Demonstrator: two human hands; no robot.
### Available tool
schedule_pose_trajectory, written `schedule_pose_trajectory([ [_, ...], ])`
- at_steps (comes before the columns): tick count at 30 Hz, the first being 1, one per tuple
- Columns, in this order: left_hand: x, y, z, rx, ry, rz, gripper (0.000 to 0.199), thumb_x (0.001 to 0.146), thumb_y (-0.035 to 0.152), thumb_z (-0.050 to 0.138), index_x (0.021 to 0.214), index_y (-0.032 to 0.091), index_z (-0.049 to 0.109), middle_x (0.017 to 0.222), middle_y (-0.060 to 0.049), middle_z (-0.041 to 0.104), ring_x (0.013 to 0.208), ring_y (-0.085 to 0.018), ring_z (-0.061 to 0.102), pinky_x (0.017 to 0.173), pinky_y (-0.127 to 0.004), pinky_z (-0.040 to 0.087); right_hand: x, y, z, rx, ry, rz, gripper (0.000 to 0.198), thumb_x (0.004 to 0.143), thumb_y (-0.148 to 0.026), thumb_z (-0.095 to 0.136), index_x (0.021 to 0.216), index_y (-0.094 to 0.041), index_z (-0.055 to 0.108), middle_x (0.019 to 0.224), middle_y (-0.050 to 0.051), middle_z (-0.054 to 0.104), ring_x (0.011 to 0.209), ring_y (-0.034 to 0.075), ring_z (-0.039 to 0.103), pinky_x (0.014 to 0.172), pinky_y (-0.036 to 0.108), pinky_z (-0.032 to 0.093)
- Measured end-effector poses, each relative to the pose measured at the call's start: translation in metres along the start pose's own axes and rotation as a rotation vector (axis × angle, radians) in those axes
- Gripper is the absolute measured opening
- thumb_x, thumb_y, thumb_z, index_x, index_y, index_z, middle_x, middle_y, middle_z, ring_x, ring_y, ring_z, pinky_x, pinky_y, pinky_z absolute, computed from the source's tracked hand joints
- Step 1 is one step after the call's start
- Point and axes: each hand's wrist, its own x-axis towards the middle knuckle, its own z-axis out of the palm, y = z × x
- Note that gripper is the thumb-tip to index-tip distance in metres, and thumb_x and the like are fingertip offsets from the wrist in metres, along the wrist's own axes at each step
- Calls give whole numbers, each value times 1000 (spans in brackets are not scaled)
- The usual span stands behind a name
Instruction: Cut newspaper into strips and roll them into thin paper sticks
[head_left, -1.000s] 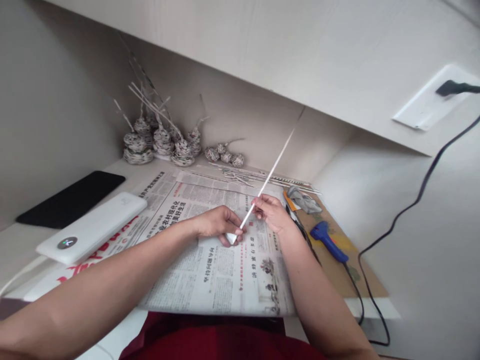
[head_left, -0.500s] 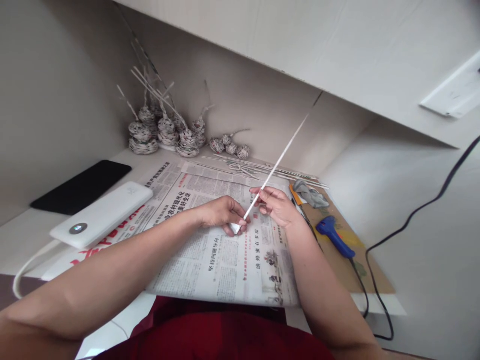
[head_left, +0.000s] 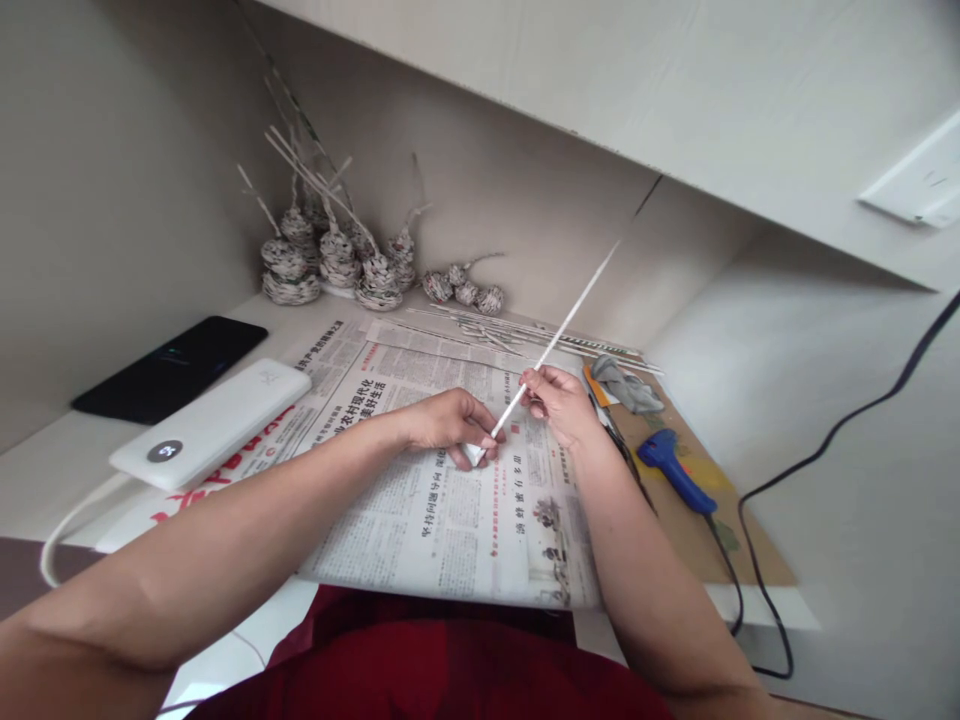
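Observation:
A thin white rolled paper stick (head_left: 564, 327) slants up and away over the newspaper (head_left: 390, 520). A fine dark rod (head_left: 648, 196) shows in line with its far tip. My left hand (head_left: 459, 425) is closed, pinching the lower end, where a small white flap of paper (head_left: 475, 453) pokes out between thumb and fingers. Farther up, my right hand (head_left: 555, 402) is closed round the stick with thumb and fingertips. Part of the lower end is hidden behind my left fingers.
Woven paper gourds (head_left: 379, 283) stand along the back wall, with loose paper sticks (head_left: 525, 335) nearby. At left lie a black phone (head_left: 172, 368) and white power bank (head_left: 217, 420). A blue glue gun (head_left: 675, 470) and grey cloth (head_left: 628, 385) rest on a brown board (head_left: 750, 550). A sloping panel (head_left: 600, 70) hangs overhead.
My right fingers have closed in more tightly round the stick. More of the dark rod shows past the paper's far end. The left hand keeps its pinch, and the view has shifted slightly.

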Motion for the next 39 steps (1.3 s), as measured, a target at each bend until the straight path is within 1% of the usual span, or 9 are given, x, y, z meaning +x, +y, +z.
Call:
schedule_pose_trajectory([
  [4, 1, -1, -1, 2, 3, 8, 32, 70, 28, 75, 96, 11, 69, 79, -8, 70, 71, -18, 65, 59, -29, 55, -1, -1, 0, 4, -131, 40, 32, 72, -45, 74, 89, -18, 71, 66, 1, 58, 59, 10, 54, 42, 19, 32],
  [6, 1, -1, -1, 0, 10, -1, 31, 69, 27, 75, 96, 11, 69, 80, -9, 70, 71, -18, 65, 59, -29, 55, -1, -1, -1, 0, -172, 35, 31, 71, -42, 75, 89, -17, 71, 69, 2, 60, 61, 10, 54, 43, 19, 32],
  [10, 0, 1, 0, -12, 33, -12, 31, 68, 27, 75, 95, 11, 70, 81, -9, 70, 71, -18, 65, 58, -29, 55, 0, 1, 0, 19, -42, -24, 29, 67, -43, 78, 66, -17, 65, 59, 0, 57, 53, 9, 50, 40, 19, 29],
  [15, -1, 3, 1, -17, 55, -10, 31, 68, 27, 76, 94, 12, 71, 79, -10, 71, 69, -18, 65, 57, -28, 54, -3, -3, 0, 0, -153, 34, 32, 72, -44, 74, 90, -17, 71, 67, 2, 60, 61, 11, 54, 43, 19, 32],
  [17, -1, 4, 1, -15, 54, -9, 31, 68, 26, 75, 95, 11, 71, 80, -10, 71, 69, -17, 65, 56, -28, 54, -2, -2, 0, 3, -122, 26, 30, 70, -42, 76, 83, -16, 71, 67, 2, 60, 59, 10, 53, 42, 19, 31],
  [21, -1, 4, 0, 10, 72, -10, 34, 68, 24, 74, 99, 11, 69, 85, -10, 70, 69, -17, 65, 55, -27, 54, 2, 0, 2, 54, 55, -13, 29, 65, -41, 79, 66, -17, 64, 57, -2, 53, 53, 9, 52, 38, 18, 26],
  [26, 0, 3, -6, 35, 99, 16, 38, 67, 25, 74, 102, 13, 67, 87, -9, 70, 70, -17, 65, 56, -27, 54, 1, -3, 1, 71, -39, -19, 29, 71, -43, 75, 84, -18, 69, 67, -1, 56, 58, 10, 55, 39, 18, 28],
  [33, -5, 11, -31, 142, 308, 116, 39, 63, 25, 76, 99, 14, 65, 74, -4, 71, 60, -14, 62, 55, -23, 47, 4, 3, 0, 87, 71, -21, 31, 64, -42, 80, 75, -18, 64, 64, -2, 58, 56, 11, 57, 40, 19, 33],
  [39, -12, 17, -55, 80, 471, 171, 28, 57, 27, 82, 80, 15, 70, 72, -4, 72, 65, -14, 63, 65, -23, 48, 3, 6, 3, 83, 8, -22, 29, 67, -40, 78, 81, -17, 68, 66, -1, 58, 59, 12, 60, 42, 19, 37],
])
